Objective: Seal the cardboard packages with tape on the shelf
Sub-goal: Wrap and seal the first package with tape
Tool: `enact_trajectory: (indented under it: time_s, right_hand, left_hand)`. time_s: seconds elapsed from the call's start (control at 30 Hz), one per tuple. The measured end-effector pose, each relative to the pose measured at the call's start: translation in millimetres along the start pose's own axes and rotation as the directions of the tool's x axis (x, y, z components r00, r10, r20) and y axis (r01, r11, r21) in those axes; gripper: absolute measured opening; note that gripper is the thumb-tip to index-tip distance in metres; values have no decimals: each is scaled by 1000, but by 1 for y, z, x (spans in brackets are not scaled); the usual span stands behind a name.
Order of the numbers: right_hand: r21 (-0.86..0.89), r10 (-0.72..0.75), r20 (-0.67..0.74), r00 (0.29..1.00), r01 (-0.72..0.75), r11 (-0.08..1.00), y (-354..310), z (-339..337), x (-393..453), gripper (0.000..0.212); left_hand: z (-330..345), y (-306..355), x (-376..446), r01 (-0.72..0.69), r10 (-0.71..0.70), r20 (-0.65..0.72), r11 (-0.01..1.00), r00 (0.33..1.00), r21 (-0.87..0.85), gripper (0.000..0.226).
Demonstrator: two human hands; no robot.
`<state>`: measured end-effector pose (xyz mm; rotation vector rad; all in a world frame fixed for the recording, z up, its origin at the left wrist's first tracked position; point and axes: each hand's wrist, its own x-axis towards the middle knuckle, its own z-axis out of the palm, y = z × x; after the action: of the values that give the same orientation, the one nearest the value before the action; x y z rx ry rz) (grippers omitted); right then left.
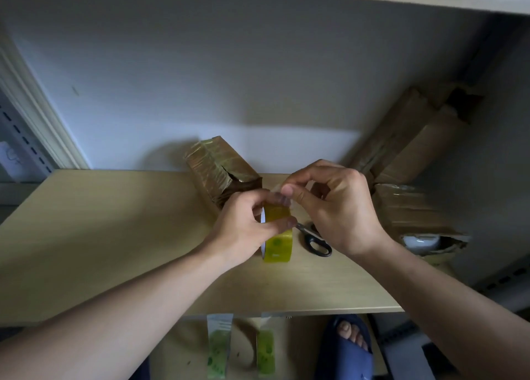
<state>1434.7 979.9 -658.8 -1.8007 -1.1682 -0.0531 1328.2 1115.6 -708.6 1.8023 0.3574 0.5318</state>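
A yellowish roll of clear tape (277, 243) stands on edge on the wooden shelf (114, 236). My left hand (243, 227) grips the roll from the left, fingers curled over its top. My right hand (335, 207) pinches the loose tape end just above the roll between thumb and forefinger. Behind the hands lies a tape-covered cardboard package (218, 170) with a torn open end. A second cardboard package (413, 219) lies at the right, its near end open. A long box (415, 136) leans against the back wall.
Black-handled scissors (315, 243) lie on the shelf right of the roll, partly under my right hand. Two cut tape strips (219, 348) hang from the shelf's front edge. A foot in a blue slipper (348, 348) stands on the floor below.
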Motion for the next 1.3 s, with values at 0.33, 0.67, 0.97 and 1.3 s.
enact_trajectory:
  time_s: [0.33,0.67,0.97,1.3]
  right_hand:
    - [-133,-109,9,994,109,985,-4,-2,6,7]
    - [-194,-107,-60,992,94,977,3,-4,7,4]
    - [-188,-122,-77,989,106,976,6,-4,6,6]
    - [-184,-125,-76,989,109,977,7,-4,7,3]
  left_hand:
    - [-10,33,-2,-92,91,-11,991,996,-93,25]
    - [-12,32,-9,-53,42,-71,985,997,-163,22]
    - [-7,30,-5,8,-18,-48,980,999,-198,27]
    - [-6,32,-3,29,-28,8,970,1000,-240,27]
